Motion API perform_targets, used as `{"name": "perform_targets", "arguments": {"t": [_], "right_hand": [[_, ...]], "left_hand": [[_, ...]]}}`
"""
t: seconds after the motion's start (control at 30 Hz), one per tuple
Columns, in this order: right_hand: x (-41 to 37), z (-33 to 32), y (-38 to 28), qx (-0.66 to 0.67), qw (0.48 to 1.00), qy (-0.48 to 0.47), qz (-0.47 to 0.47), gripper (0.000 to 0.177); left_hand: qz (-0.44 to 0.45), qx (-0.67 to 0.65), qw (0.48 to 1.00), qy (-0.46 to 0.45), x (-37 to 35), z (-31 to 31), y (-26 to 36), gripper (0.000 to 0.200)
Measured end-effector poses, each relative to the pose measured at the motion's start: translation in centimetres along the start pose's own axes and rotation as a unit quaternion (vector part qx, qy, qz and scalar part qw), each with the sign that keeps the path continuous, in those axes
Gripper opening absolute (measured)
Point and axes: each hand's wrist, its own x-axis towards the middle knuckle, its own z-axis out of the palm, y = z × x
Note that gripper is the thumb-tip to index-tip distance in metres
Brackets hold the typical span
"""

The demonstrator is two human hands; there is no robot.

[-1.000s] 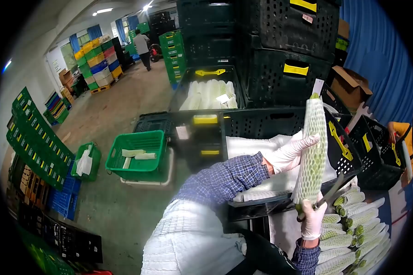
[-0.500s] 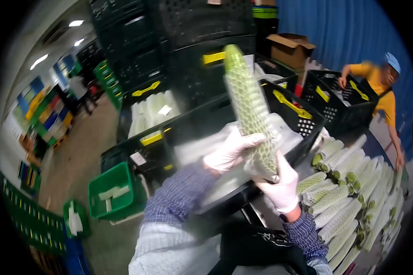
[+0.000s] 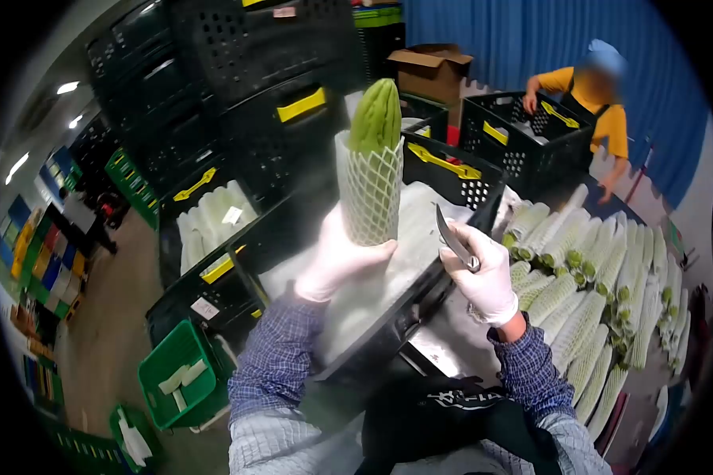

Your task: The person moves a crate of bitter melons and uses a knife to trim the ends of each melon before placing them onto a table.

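My left hand (image 3: 337,257), in a white glove, grips the lower part of a bitter melon (image 3: 377,115). The melon stands upright, its ribbed green top bare, and a white foam net sleeve (image 3: 370,194) wraps the rest. In my gloved right hand (image 3: 485,279) is a small knife with a curved blade (image 3: 449,234) pointing up, apart from the melon. Both hands are above a black crate (image 3: 376,340) lined with white sheeting. To the right of my right hand lie many netted melons (image 3: 566,317) in a pile.
Stacked black crates (image 3: 261,71) rise ahead. A crate of wrapped melons (image 3: 214,222) is at left, above a green basket (image 3: 184,380) with white pieces inside. At back right, a person in yellow (image 3: 606,119) reaches into another black crate (image 3: 523,150). A cardboard box (image 3: 429,71) stands behind.
My right hand has left the melon's lower end and moved right; the knife now shows in it. The melon's top is now bare above the sleeve. My view has shifted right.
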Motion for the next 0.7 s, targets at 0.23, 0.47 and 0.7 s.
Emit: {"name": "perform_targets", "arguments": {"t": [0.23, 0.47, 0.7], "right_hand": [[0.0, -2.1, -0.8, 0.045, 0.997, 0.051, 0.037, 0.027], [0.0, -2.9, -0.6, 0.028, 0.999, 0.007, 0.017, 0.030], [-0.8, -2.1, 0.8, 0.121, 0.986, -0.033, 0.110, 0.028]], "left_hand": [[-0.043, 0.016, 0.993, -0.111, 0.0, 0.6, -1.2, 0.075], [-0.140, -0.161, 0.954, -0.208, -0.1, -0.5, -2.3, 0.112], [-0.140, -0.383, 0.884, -0.228, -0.2, -2.9, -2.7, 0.086]]}}
